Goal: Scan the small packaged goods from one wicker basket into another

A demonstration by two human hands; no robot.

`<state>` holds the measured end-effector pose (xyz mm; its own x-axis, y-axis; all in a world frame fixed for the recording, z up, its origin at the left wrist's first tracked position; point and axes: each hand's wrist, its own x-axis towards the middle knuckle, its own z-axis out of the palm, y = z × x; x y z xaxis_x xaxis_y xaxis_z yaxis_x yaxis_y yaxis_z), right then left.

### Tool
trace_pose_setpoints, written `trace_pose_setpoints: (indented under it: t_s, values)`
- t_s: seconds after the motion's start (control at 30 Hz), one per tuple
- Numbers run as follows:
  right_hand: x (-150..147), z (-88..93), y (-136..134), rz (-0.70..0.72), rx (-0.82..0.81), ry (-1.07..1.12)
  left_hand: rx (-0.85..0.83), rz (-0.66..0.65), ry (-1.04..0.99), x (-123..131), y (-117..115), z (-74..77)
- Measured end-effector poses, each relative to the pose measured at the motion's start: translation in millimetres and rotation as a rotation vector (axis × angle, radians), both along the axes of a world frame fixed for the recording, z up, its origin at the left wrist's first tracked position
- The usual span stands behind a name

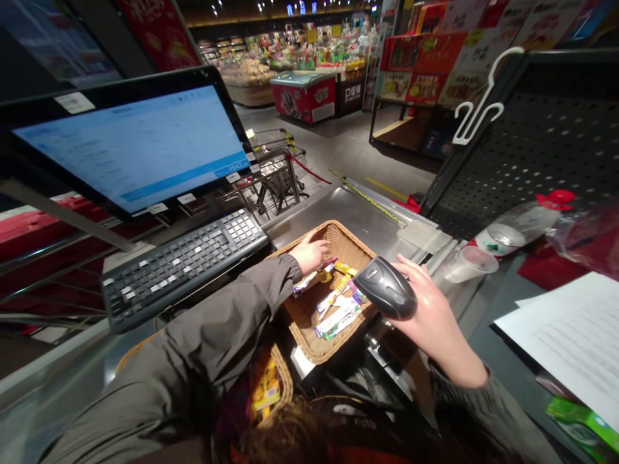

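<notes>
My left hand [310, 253] reaches over the left rim of a wicker basket [355, 241], its fingers inside at the far end. A thin dark pink item [329, 263] lies right at its fingertips; whether the fingers hold it is unclear. Several small packets lie on the basket's bottom, among them a white and green box [340, 320] and a yellow packet [342, 283]. My right hand [430, 309] is wrapped round a black handheld scanner [385, 288], which hangs over the basket's right rim. The scanner's handle is hidden behind my fingers.
A monitor [135, 145] and a black keyboard [184, 267] stand on the left. A second basket [285, 380] sits close to my body. On the right are a plastic cup [471, 263], papers [570, 335] and a perforated panel [546, 129]. A metal counter [358, 209] extends ahead.
</notes>
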<state>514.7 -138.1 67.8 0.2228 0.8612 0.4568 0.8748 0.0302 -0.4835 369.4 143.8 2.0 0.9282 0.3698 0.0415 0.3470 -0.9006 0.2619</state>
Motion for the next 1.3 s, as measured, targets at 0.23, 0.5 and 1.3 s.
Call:
trace_pose_setpoints:
  t_s: [0.23, 0.5, 1.3]
  values:
    - [-41, 16.7, 6, 0.064, 0.116, -0.059, 0.310, 0.010, -0.112, -87, -25, 133.9]
    - [-107, 47.0, 13, 0.267, 0.150, -0.118, 0.460, 0.301, -0.337, -203, -102, 201.7]
    - [-219, 62.0, 26, 0.653, 0.086, -0.233, 0.731, 0.530, -0.398, -356, -165, 151.7]
